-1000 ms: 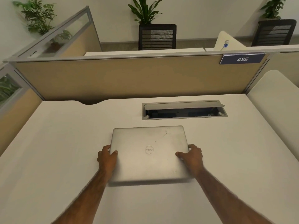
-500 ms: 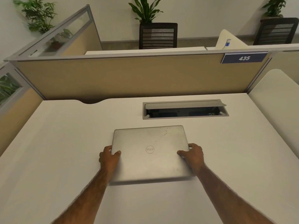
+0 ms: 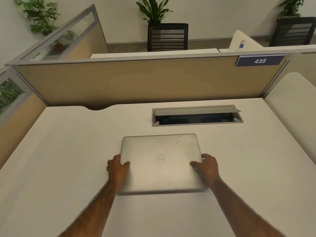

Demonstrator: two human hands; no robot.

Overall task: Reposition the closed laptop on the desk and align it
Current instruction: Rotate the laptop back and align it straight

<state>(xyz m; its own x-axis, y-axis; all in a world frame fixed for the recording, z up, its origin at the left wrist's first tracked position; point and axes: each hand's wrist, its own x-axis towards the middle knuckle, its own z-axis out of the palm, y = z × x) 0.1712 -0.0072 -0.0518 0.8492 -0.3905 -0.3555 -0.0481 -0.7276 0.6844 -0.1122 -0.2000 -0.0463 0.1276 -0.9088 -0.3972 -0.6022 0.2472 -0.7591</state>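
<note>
A closed silver laptop (image 3: 160, 151) with a round logo on its lid lies in the middle of the white desk (image 3: 68, 151). Its long edges run roughly parallel to the desk's back edge, and its front edge casts a shadow as if slightly raised. My left hand (image 3: 118, 168) grips the laptop's left edge, thumb on the lid. My right hand (image 3: 206, 166) grips the right edge the same way. The fingers under both edges are hidden.
An open grey cable tray (image 3: 196, 116) is set into the desk just behind the laptop. A tan partition (image 3: 136, 81) with a blue "435" sign (image 3: 259, 61) closes the back. A lower partition stands at the left, another desk (image 3: 294, 103) at the right.
The laptop and both hands have shifted very slightly to the right and away from me. Both grips stay the same.
</note>
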